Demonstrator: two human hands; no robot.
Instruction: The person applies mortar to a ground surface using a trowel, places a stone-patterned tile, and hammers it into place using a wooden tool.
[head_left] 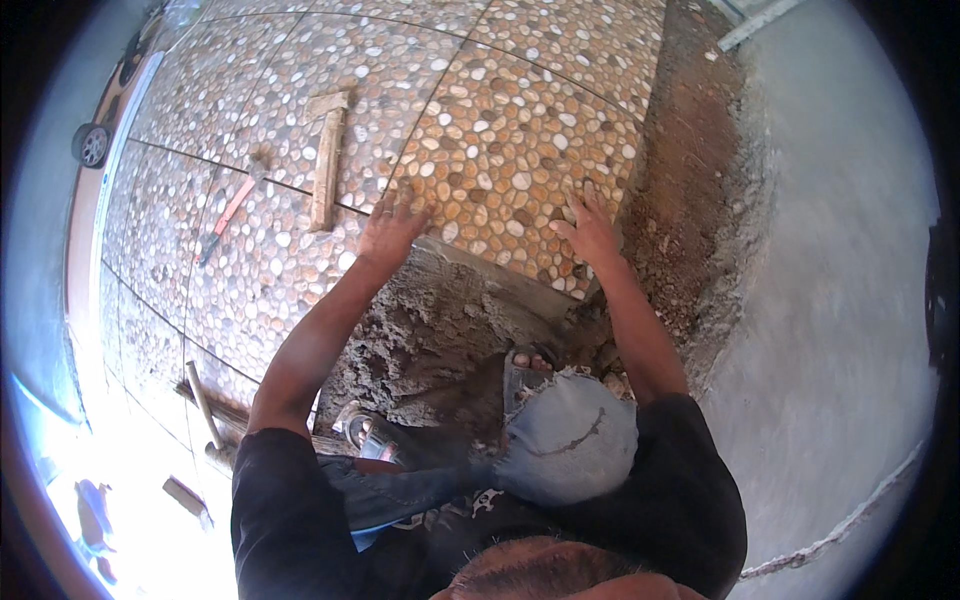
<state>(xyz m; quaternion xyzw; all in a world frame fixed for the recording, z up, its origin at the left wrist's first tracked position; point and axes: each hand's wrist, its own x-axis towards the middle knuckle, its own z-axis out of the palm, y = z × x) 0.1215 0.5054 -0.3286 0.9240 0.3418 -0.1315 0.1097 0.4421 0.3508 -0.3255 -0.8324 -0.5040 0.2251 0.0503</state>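
A square pebble-pattern floor tile [510, 150] lies at the near edge of the tiled floor, over a bed of grey mortar [430, 330]. My left hand [392, 230] rests flat on the tile's near left corner, fingers spread. My right hand [590, 232] presses flat on its near right side, fingers apart, close to the strip of bare brown soil [690, 180]. Neither hand holds anything. My knees and a sandalled foot [530, 365] are below, on the mortar.
A wooden mallet [326, 160] and a red-handled trowel [230, 212] lie on laid tiles to the left. Another wooden-handled tool [203, 402] lies at lower left. A grey cement slab [840, 300] fills the right side. A wheel [92, 145] stands far left.
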